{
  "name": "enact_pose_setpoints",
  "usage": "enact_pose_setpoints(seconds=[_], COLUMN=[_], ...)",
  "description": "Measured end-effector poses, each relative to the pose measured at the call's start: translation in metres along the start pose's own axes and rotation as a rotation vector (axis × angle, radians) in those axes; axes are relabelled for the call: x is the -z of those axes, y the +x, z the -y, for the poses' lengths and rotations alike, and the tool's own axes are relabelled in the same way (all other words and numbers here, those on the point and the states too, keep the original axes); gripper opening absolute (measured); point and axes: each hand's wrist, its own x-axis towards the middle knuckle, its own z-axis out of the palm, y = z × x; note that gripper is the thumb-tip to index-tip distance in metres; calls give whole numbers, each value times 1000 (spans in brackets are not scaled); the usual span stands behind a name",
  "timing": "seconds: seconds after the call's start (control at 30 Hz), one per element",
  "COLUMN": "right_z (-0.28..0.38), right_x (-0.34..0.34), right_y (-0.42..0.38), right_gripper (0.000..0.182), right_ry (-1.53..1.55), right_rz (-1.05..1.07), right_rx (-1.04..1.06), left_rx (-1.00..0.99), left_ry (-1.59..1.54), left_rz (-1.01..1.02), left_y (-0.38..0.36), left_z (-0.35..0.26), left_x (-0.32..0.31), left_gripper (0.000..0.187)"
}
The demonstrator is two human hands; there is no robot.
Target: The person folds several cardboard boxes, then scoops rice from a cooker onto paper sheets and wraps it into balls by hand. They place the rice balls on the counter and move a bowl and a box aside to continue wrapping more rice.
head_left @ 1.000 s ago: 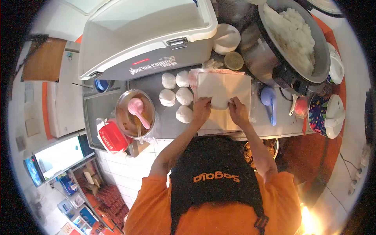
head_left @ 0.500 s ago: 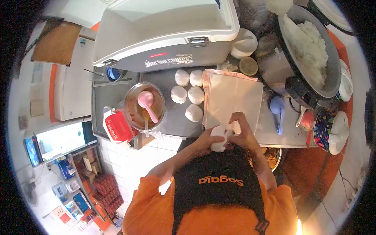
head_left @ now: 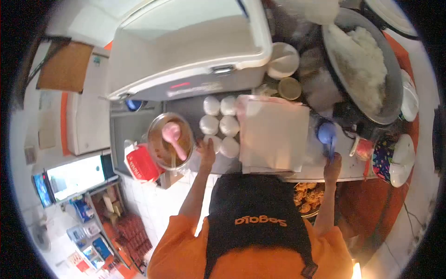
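Note:
My left hand (head_left: 206, 152) is at the left edge of a white wrapped bundle (head_left: 214, 142), its slightly blurred fingers apart. That bundle sits at the near end of a group of similar round white bundles (head_left: 229, 125). At the right, my right hand (head_left: 332, 166) has its fingers closed on the handle of a blue rice scoop (head_left: 327, 133), whose bowl lies toward the counter's back. Between my hands lies a stack of pale wrapping paper (head_left: 274, 135).
A steel bowl (head_left: 149, 148) with sauce and a pink ladle (head_left: 171, 133) stands left, beside a red box (head_left: 143, 162). Behind are an open cooler (head_left: 186, 74) and a large pot (head_left: 395, 88) of white rice (head_left: 362, 60). Fried food (head_left: 308, 196) sits below the counter's front edge.
My hands have parted from in front of the paper stack. The white bundle has moved left to the group, and my right hand has gone right and taken hold of the blue scoop.

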Motion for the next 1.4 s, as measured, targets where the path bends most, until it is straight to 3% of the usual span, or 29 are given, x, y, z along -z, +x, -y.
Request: enact_pose_setpoints(seconds=[0.1,0.13,0.17,0.27,0.33,0.37,0.43,0.5,0.57,0.63,0.77,0.9,1.0,1.07,1.17,1.23,1.3,1.37,1.4], right_z=[-4,-9,-14,-47,22,47,104,183,192,182,196,218,225,230,269,258,278,263,243], right_x=[26,34,38,82,187,231,290,341,333,314,283,268,241,240,276,289,252,227,222], right_y=[-15,-27,-44,-64,-21,9,54,139,195,237,258,279,294,311,322,331,301,295,300], right_gripper=[18,19,20,32,39,37,34,28,27,27,20,14,12,11,10,9,8,8,9], right_ry=[29,256,496,492,165,-166,-51,24,-486,-754,-796,-831,-882,-1012,-1087,-973,-1089,-1059,-969], right_rz=[-32,-79,-127,-372,-383,-359,-362,22,-14,119,281,556,816,849,620,355,207,219,309], right_rx=[-206,-378,-530,-535,-417,-285,-365,-258,179,262,230,349,432,463,478,564,276,184,238], left_rx=[-150,-185,-80,-289,-338,-376,-623,-800,-1038,-1173,-790,-1043,-835,-873,-820,-782,-852,-916,-937], left_ry=[31,48,110,232,188,164,212,267,248,83,-66,-79,-51,-89,-105,-69,-6,12,4], left_rz=[128,148,87,68,72,59,171,448,574,667,974,820,991,1006,1088,1132,1052,978,947], left_y=[-1,-5,-19,-34,-48,-52,-47,-50,-51,-51,-65,-62,-58,-53,-48,-44,-48,-51,-53], left_z=[-4,-10,-43,-87,-162,-195,-211,-300,-347,-376,-412,-423,-421,-427,-431,-435,-428,-426,-426], left_x=[18,23,30,45,50,41,17,1,-25,-55,-88,-100,-101,-99,-89,-86,-91,-98,-99], left_gripper=[76,76,76,72,68,67,69,71,77,83,103,109,108,98,93,94,100,103,102])
